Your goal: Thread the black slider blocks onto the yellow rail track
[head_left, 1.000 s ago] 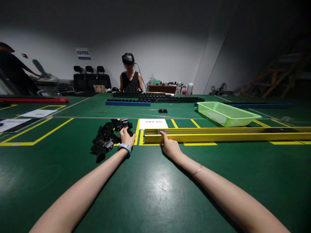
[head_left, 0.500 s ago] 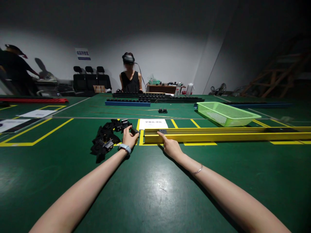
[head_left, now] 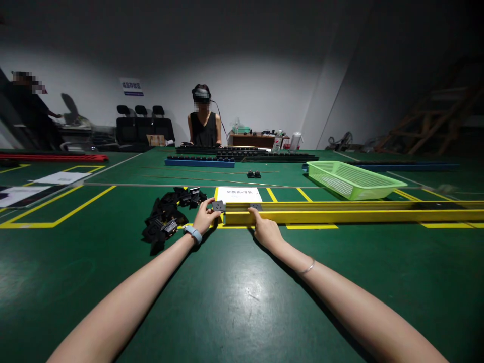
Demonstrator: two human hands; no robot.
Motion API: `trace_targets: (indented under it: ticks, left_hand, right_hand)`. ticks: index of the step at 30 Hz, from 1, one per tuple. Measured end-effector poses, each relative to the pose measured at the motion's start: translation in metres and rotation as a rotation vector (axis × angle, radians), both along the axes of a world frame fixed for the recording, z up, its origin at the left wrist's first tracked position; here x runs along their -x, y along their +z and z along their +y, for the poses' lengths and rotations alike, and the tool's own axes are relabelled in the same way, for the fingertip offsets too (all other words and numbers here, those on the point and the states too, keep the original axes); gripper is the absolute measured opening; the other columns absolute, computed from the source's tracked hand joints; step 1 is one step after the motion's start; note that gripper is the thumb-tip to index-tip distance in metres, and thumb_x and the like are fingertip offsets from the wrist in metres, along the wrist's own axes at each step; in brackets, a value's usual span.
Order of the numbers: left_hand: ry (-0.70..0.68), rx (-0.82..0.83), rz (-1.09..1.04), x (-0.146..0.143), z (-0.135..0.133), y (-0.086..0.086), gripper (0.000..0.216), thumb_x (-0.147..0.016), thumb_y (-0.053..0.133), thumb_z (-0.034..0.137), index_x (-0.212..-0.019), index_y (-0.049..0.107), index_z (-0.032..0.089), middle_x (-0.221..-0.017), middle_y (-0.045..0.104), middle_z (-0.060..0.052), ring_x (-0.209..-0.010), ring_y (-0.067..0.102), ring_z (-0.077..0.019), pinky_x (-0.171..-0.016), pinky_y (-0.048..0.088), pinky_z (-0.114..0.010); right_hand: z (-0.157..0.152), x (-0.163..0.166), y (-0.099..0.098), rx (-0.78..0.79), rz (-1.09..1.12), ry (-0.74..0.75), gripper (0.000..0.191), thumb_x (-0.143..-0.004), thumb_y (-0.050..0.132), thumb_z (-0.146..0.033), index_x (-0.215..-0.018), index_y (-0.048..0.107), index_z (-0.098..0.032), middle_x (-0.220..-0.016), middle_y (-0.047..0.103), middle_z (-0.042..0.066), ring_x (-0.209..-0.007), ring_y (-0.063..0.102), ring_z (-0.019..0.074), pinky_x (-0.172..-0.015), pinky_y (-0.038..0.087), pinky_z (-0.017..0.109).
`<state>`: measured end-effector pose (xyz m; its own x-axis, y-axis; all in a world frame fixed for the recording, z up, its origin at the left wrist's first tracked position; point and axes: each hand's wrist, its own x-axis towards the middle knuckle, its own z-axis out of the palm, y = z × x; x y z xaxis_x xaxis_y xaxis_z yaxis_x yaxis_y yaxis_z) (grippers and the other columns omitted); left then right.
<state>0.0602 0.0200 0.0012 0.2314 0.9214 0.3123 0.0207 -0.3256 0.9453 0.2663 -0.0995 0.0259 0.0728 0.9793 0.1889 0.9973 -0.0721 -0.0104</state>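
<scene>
At the centre of the frame, a black socket module (head_left: 218,205) has just been brought from the loose pile of modules (head_left: 155,224) to the left end of the yellow rail (head_left: 321,217), and its slotted face has been turned up into view; it is now roughly lined up with the rail's channel, though whether the end is touched cannot be told. By this, the work in hand is judged to have passed from picking up to fitting. The module is pinched in the grip of the left hand (head_left: 204,218), between thumb and fingers. By the extended index finger of the right hand (head_left: 267,232), the rail is reached just beside a second module (head_left: 256,206) seated inside; whether anything is enclosed by the curled fingers cannot be told. The green desk (head_left: 227,302) is marked with yellow tape (head_left: 85,206), and a green basket (head_left: 372,193) is set at centre right. Beyond, a headset-wearing co-worker (head_left: 204,128) is seen at upper centre, dark chairs (head_left: 143,131) are lined against the grey wall (head_left: 264,75), and another person (head_left: 32,111) is seen at upper left.
</scene>
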Motion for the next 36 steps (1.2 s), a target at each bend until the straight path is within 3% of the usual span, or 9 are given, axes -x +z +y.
trace_targets:
  ticks: [10, 17, 23, 29, 36]
  left_hand:
    - [-0.069, 0.048, 0.000, 0.0018, -0.0027, 0.0037, 0.059, -0.063, 0.066, 0.022, -0.119, 0.049, 0.018, -0.128, 0.049, -0.012, -0.096, 0.060, -0.0200, -0.091, 0.046, -0.040]
    - [-0.030, -0.004, 0.015, 0.0031, 0.0000, 0.0034, 0.053, -0.064, 0.064, 0.020, -0.116, 0.054, 0.018, -0.124, 0.053, -0.010, -0.112, 0.052, -0.0233, -0.097, 0.040, -0.039]
    - [-0.038, 0.017, 0.013, 0.0040, 0.0021, 0.0010, 0.055, -0.065, 0.062, 0.020, -0.119, 0.053, 0.019, -0.123, 0.055, -0.010, -0.098, 0.058, -0.0217, -0.091, 0.043, -0.041]
    - [-0.069, -0.005, 0.003, 0.0038, 0.0007, 0.0024, 0.052, -0.066, 0.061, 0.020, -0.117, 0.053, 0.019, -0.124, 0.054, -0.010, -0.113, 0.052, -0.0239, -0.096, 0.040, -0.039]
    - [-0.085, -0.004, 0.014, 0.0028, -0.0013, 0.0045, 0.052, -0.067, 0.060, 0.020, -0.118, 0.051, 0.018, -0.125, 0.053, -0.010, -0.113, 0.052, -0.0229, -0.099, 0.039, -0.040]
  right_hand:
    - [0.0003, -0.0007, -0.0012, -0.014, 0.003, -0.042, 0.061, -0.078, 0.041, -0.009, -0.134, 0.024, -0.025, -0.075, 0.066, 0.004, -0.071, 0.065, 0.0218, -0.065, 0.039, 0.027]
    - [-0.0003, -0.0004, -0.0043, -0.066, 0.020, -0.083, 0.056, -0.079, 0.041, -0.011, -0.131, 0.027, -0.023, -0.073, 0.065, 0.004, -0.070, 0.065, 0.0233, -0.063, 0.039, 0.028]
    - [-0.0001, -0.0021, -0.0051, -0.072, 0.041, -0.116, 0.054, -0.080, 0.041, -0.011, -0.130, 0.026, -0.022, -0.074, 0.066, 0.005, -0.072, 0.066, 0.0242, -0.064, 0.040, 0.028]
    - [-0.0018, -0.0049, -0.0026, -0.061, 0.036, -0.134, 0.053, -0.080, 0.041, -0.009, -0.130, 0.026, -0.020, -0.074, 0.065, 0.005, -0.072, 0.066, 0.0236, -0.066, 0.041, 0.028]
    - [-0.0047, -0.0084, 0.0008, -0.043, 0.050, -0.169, 0.053, -0.080, 0.042, -0.010, -0.130, 0.026, -0.021, -0.078, 0.066, 0.006, -0.075, 0.066, 0.0239, -0.067, 0.041, 0.029]
